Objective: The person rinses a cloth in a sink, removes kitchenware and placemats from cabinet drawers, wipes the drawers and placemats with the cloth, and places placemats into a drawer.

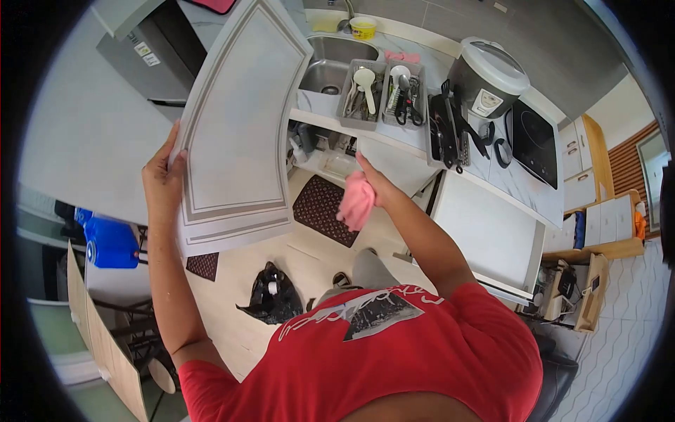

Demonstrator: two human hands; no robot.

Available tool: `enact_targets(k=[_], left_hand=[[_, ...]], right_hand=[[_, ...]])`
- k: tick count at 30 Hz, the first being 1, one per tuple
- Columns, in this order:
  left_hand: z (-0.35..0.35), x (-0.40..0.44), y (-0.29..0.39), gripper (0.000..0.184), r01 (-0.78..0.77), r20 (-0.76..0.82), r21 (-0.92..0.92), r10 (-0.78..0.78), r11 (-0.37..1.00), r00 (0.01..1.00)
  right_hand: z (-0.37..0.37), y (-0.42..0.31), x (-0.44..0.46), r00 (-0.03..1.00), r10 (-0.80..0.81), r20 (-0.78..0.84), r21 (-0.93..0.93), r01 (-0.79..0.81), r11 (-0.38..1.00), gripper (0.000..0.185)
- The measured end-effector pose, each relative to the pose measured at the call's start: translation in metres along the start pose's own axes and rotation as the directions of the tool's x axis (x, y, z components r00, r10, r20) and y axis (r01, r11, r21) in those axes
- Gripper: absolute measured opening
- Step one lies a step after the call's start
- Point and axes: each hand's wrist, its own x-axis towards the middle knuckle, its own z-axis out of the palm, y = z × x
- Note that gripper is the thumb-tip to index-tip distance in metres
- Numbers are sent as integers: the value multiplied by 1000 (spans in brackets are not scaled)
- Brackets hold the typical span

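Note:
My left hand (pixel 166 169) is closed on the left edge of a large white panel (pixel 235 133) with a taupe line border, much like a cabinet door. The thumb lies on its front face and some fingers are hidden behind the edge. The panel stands tilted and covers part of the counter and sink side. Whether it is attached anywhere, I cannot tell. A crumpled pink cloth (pixel 357 202) hangs from my right hand (pixel 377 184), out in front of the open space under the sink (pixel 344 50). The cloth is apart from the panel.
Utensil trays (pixel 362 121), a black utensil rack (pixel 443 133), a rice cooker (pixel 492 70) and a cooktop (pixel 532 144) line the counter. Below, an open drawer (pixel 485 232) juts out at my right. A black plastic bag (pixel 274 299) and a brown mat (pixel 325 209) lie on the floor.

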Motion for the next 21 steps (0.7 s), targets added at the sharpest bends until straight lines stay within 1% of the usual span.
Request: enact_targets(k=[2, 3, 4, 5, 6, 8, 9, 10, 12, 13, 14, 16, 17, 18, 20, 21], left_hand=[[17, 19, -14, 47, -21, 5, -15, 21, 1000, 1000], [27, 27, -21, 46, 25, 15, -13, -25, 1000, 1000], [39, 37, -28, 46, 68, 25, -10, -68, 998, 997], [53, 47, -35, 46, 39, 5, -75, -39, 996, 999], [64, 57, -43, 46, 35, 10, -80, -34, 996, 999], [84, 76, -60, 46, 164, 45, -101, -160, 981, 986], [96, 87, -67, 46, 75, 32, -176, -70, 982, 997], [108, 98, -81, 46, 77, 43, -169, -70, 983, 997], [126, 116, -105, 47, 165, 123, -304, -134, 938, 983], [132, 125, -109, 46, 218, 173, -334, -168, 917, 971], [138, 134, -117, 46, 221, 168, -335, -173, 916, 971], [152, 146, -137, 46, 254, 227, -391, -175, 885, 958], [159, 152, -143, 46, 248, 237, -441, -155, 863, 959], [166, 156, -148, 46, 264, 253, -434, -165, 862, 953], [181, 166, -160, 48, 392, 329, -514, -247, 763, 911], [191, 165, -179, 48, 391, 322, -537, -246, 748, 914]], right_hand=[[13, -24, 47, 999, 44, -14, 162, -41, 986, 72], [20, -33, 63, 999, 45, -22, 169, -41, 985, 72], [28, -46, 74, 999, 29, 26, 263, -35, 964, 68], [33, -56, 84, 997, 8, 70, 354, -32, 935, 64], [35, -62, 95, 998, 4, 64, 358, -27, 933, 64], [34, -70, 127, 999, -42, 25, 474, 25, 880, 55], [16, -64, 163, 972, -213, 99, 563, 122, 818, 43], [17, -72, 162, 973, -208, 98, 572, 116, 812, 43], [24, -87, 140, 939, -332, -90, 616, 314, 722, 34], [8, -83, 167, 942, -266, -204, 652, 333, 681, 29], [6, -94, 171, 943, -264, -200, 648, 330, 686, 29], [3, -104, 170, 943, -193, -271, 642, 326, 693, 29], [12, -116, 162, 939, -203, -279, 625, 338, 703, 29], [9, -118, 167, 940, -185, -286, 631, 330, 702, 29], [-2, -133, 180, 928, -179, -328, 607, 352, 713, 29], [-4, -140, 186, 927, -171, -332, 611, 350, 710, 29]])
